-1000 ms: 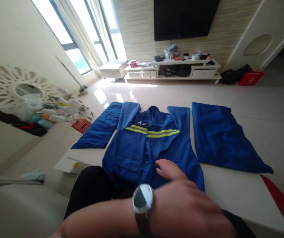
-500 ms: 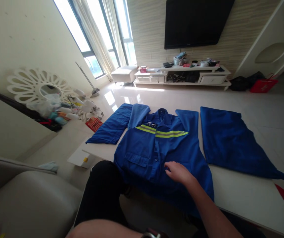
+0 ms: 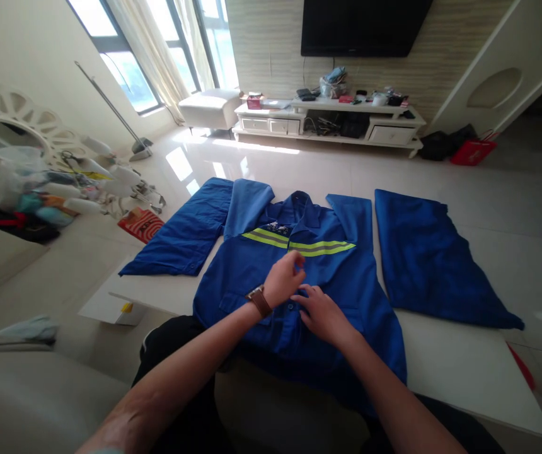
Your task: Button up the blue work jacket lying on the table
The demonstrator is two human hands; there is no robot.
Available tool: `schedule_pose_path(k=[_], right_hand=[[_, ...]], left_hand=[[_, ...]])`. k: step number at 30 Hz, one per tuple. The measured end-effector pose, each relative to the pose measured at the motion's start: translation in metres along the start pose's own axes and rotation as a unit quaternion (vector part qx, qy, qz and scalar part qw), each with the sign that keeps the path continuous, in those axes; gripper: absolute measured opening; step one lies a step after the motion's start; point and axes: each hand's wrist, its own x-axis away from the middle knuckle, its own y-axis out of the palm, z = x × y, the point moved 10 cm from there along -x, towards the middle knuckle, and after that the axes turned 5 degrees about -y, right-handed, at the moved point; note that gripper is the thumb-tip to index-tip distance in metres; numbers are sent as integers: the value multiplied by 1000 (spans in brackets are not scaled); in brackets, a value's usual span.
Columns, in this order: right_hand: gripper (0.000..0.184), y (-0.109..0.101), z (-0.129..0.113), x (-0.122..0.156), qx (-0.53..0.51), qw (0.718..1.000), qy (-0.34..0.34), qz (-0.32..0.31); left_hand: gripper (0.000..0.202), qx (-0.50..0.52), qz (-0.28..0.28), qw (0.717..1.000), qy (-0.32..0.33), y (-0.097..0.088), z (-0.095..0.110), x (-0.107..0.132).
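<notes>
A blue work jacket [image 3: 328, 277] with yellow-and-grey reflective strips lies front side up, collar away from me, its lower edge hanging over the near side of the white table. My left hand [image 3: 284, 279], a brown-strapped watch [image 3: 259, 301] on its wrist, is over the jacket's front opening just below the strips. Its fingers are curled in; what they hold, if anything, is hidden. Just right of it, my right hand [image 3: 322, 313] rests on the front opening beside a button [image 3: 290, 307], fingers bent but apart. The two hands nearly touch.
Folded blue garments lie on both sides, one at left [image 3: 181, 233] and one at right [image 3: 426, 258]. The white table [image 3: 460, 359] runs beneath them. A TV cabinet [image 3: 271, 126] and stool [image 3: 209, 107] stand at the back. Bagged items [image 3: 39, 189] clutter the left floor.
My left hand has come up from the bottom edge onto the jacket's front. My right hand has shifted slightly left and up to the front opening. The view has tilted down and turned.
</notes>
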Motion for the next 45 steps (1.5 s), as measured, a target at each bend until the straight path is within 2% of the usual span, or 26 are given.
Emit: schedule_pose_path(k=[2,4,6,8,11,13,16,19,24,26,29,31,34,37,42,45], right_hand=[[60,7,2,-6,-3,1000,-7,-16],[67,13,4,-13,-5,999,-13,-31],[65,15,7,-19,-10,999,-16,-37],[57,13,12,-24,-22,999,-3,-28],[46,5,29,-29,-15,998,63,3],[48,3,37,-31,22,996,89,10],[61,11,35,-35,75,995,68,1],[62,18,35,-39,91,994,64,1],[44,15,47,-42,18,994,101,38],[36,10,52,-40,-19,991,119,55],[24,3,60,-35,-64,983,150,81],[26,1,63,-33,-77,980,162,89],[33,4,65,-30,-66,979,178,75],[35,6,62,-29,-41,981,180,59],[48,6,52,-31,-9,988,152,40],[49,7,51,-32,0,989,142,33]], left_hand=[[14,34,-23,994,-104,-1,-50,-29],[15,63,-64,978,-188,9,-90,-38],[22,72,-93,973,-201,18,-106,-37],[29,64,-107,977,-171,22,-104,-36],[34,47,-139,978,-148,30,-99,-34],[35,43,-168,974,-144,35,-99,-32],[36,54,-193,971,-133,40,-102,-31],[36,82,-186,971,-124,40,-107,-32],[47,177,-172,960,-133,45,-112,-40],[46,225,-182,949,-122,51,-105,-42],[40,285,-214,932,-73,60,-84,-41],[42,296,-235,925,-31,64,-68,-37],[45,279,-250,927,4,65,-55,-30],[43,245,-243,939,-1,62,-57,-28],[38,72,-129,989,-1,47,-80,-39],[43,-1,-123,992,36,53,-83,-42]])
